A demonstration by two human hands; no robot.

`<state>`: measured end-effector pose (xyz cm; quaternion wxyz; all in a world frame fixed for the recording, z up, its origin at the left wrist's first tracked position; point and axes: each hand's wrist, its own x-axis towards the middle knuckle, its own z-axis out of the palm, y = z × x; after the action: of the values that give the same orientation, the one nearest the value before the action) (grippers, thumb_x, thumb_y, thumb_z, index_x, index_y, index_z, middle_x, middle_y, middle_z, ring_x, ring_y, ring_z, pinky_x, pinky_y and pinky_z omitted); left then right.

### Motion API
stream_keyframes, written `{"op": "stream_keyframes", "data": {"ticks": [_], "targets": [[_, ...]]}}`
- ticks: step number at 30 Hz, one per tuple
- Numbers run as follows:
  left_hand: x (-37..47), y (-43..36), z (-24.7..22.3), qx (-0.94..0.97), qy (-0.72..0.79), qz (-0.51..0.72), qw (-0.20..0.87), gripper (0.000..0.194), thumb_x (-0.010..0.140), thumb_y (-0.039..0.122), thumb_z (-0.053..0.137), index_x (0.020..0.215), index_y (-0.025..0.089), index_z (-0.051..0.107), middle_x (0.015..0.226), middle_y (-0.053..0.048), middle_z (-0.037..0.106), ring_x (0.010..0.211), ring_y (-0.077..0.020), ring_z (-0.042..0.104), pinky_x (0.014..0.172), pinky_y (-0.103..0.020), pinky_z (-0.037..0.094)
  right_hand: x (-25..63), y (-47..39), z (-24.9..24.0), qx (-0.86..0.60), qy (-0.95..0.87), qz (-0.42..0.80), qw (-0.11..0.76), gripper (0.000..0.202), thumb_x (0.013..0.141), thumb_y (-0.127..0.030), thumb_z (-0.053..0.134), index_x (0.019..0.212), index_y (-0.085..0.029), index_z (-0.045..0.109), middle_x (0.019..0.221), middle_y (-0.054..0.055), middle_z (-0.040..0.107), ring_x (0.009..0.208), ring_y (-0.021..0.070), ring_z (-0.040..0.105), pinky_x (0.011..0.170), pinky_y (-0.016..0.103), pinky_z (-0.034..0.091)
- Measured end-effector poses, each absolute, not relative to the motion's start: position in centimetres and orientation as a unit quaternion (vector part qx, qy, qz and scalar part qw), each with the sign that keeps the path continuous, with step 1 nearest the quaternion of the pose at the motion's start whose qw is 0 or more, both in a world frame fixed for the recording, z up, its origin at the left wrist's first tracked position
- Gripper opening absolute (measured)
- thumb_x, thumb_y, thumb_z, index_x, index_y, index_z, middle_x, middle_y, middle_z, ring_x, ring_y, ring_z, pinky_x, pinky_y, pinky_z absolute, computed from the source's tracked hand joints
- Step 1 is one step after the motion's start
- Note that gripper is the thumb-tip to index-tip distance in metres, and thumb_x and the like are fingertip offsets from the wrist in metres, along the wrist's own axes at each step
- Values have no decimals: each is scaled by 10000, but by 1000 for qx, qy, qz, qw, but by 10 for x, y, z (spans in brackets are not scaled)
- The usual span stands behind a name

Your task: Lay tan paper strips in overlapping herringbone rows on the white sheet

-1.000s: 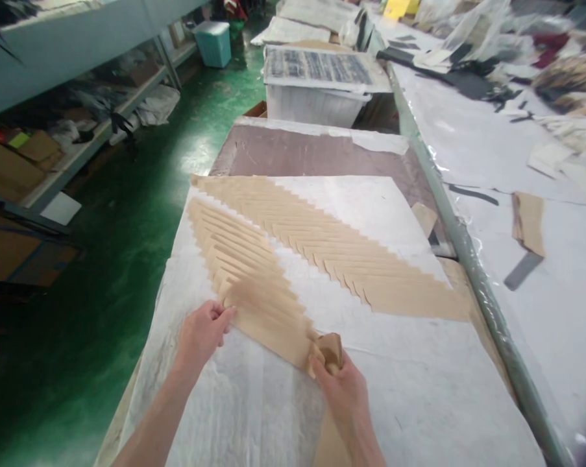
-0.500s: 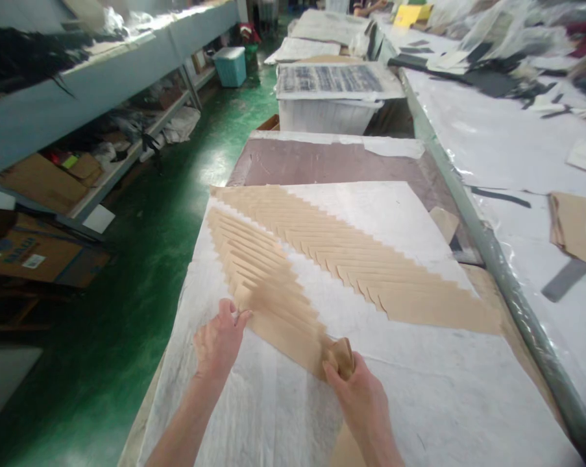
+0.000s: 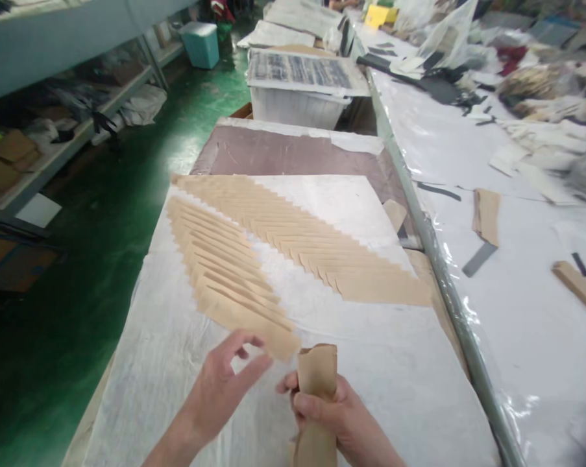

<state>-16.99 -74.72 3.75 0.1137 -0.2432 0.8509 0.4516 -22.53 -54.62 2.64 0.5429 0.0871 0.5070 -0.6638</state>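
My right hand [image 3: 339, 408] is wrapped round a bundle of tan fabric strips [image 3: 318, 373], held upright above the white-covered table [image 3: 385, 370]. To its left, my left hand [image 3: 229, 376] hovers with thumb and fingers apart and nothing visible between them. Just beyond it lies the near end of a row of overlapping tan strips [image 3: 224, 279], fanned out like steps. A second, flatter row of tan strips [image 3: 302, 240] runs diagonally to the right of the first. What the fabric is made of, I cannot tell.
Alongside on the right runs a long white worktable [image 3: 448, 259] with a raised edge, tan and grey pieces and dark scraps. A lidded white tub [image 3: 297, 107] stands ahead. Shelving [image 3: 78, 143] lines the left, past a green floor [image 3: 127, 188]. Another person's hand [image 3: 565, 107] shows at far right.
My left hand has come off the nearest strip and moved right, its fingers opening. My right hand has lifted the bundle from the row's end and drawn it nearer. The view has turned right.
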Motion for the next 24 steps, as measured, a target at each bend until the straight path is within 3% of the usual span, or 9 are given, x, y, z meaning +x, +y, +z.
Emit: {"op": "stream_keyframes", "data": {"ticks": [3, 6, 9, 16, 24], "targets": [[-174, -710, 53, -268, 740, 593, 170, 219, 748, 383, 670, 869, 218, 593, 845, 4, 655, 747, -150, 566, 700, -253, 473, -226, -553, 32, 57, 486, -689, 535, 300, 700, -425, 725, 713, -138, 640, 652, -2, 539, 608, 101, 473, 590, 226, 382], [-177, -693, 51, -316, 719, 598, 158, 207, 731, 376, 676, 765, 193, 586, 693, 21, 601, 646, -129, 518, 619, -228, 439, -226, -555, 31, 41, 489, -693, 528, 303, 706, -420, 730, 758, -131, 655, 669, 2, 560, 616, 99, 480, 595, 226, 371], [-179, -691, 47, -330, 739, 572, 132, 178, 752, 359, 647, 724, 187, 614, 679, 23, 582, 657, -124, 508, 634, -218, 425, -223, -553, 25, 58, 498, -681, 534, 223, 734, -345, 718, 798, -138, 662, 633, -13, 557, 582, 88, 483, 590, 223, 374], [-174, -699, 48, -297, 682, 655, 132, 252, 847, 389, 525, 822, 192, 681, 730, 7, 591, 670, -134, 537, 650, -226, 448, -216, -551, 13, 94, 444, -709, 540, 248, 765, -361, 685, 884, -143, 678, 710, 20, 616, 600, 99, 534, 599, 228, 430], [-150, -753, 32, -438, 712, 549, -11, 310, 824, 446, 564, 938, 195, 705, 636, 19, 571, 626, -117, 467, 590, -207, 397, -213, -551, 2, 104, 513, -620, 584, 354, 691, -462, 719, 832, -150, 629, 662, -8, 588, 516, 97, 506, 513, 224, 408]]}}
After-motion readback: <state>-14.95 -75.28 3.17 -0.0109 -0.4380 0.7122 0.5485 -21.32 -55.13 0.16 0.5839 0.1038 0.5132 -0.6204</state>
